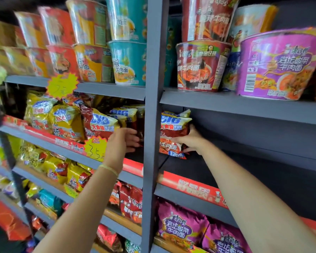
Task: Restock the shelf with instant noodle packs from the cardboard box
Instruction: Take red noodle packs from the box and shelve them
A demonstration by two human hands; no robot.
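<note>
Bare forearms, no sleeves; a thin pale-green band (109,169) circles the left wrist.

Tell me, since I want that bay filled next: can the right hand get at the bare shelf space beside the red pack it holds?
Probably yes. The right hand already reaches inside that bay, and the dark shelf right of the red pack looks bare.

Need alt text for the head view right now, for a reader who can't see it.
Right hand holds a red noodle pack upright on a mostly bare grey shelf; left hand reaches to the packs beyond the upright post. Noodle bowls sit above.
</note>
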